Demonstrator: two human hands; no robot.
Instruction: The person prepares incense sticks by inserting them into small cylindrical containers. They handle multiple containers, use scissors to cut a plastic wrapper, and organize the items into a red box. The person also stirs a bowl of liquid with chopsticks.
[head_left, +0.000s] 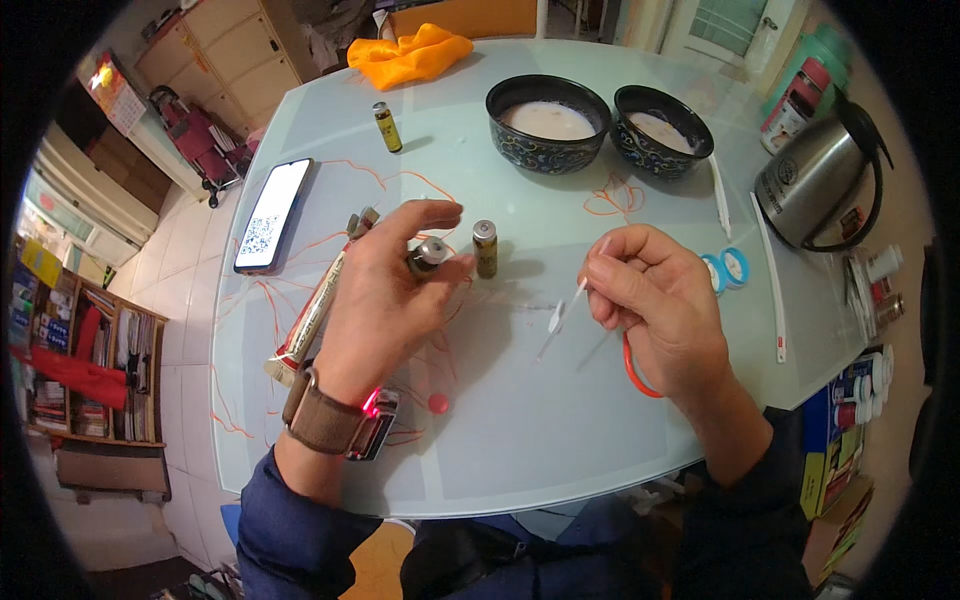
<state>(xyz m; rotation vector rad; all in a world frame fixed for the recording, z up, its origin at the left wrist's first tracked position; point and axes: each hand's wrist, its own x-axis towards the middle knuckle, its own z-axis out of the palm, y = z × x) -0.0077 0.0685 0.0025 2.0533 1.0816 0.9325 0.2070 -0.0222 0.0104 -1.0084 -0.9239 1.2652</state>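
My right hand (645, 292) pinches a thin pale drinking straw (561, 322) between thumb and fingertips, its lower end slanting down to the left. A small white scrap (556, 316) shows beside the straw. My left hand (397, 285) is curled around a small dark glass vial (429, 253) with a metal cap. Whether its fingers grip that vial is hidden from above. Just right of the left fingertips, a second capped vial (485, 249) stands upright. Farther back stands a third vial (388, 127) with a yellowish label.
Two black patterned bowls (551, 154) of whitish liquid stand at the back. A steel jug (814, 172) is at right, a lit phone (274, 214) at left. Orange thread (274, 307), a long tube-shaped package (315, 311), a red disc (439, 403) and orange cloth (409, 56) lie about.
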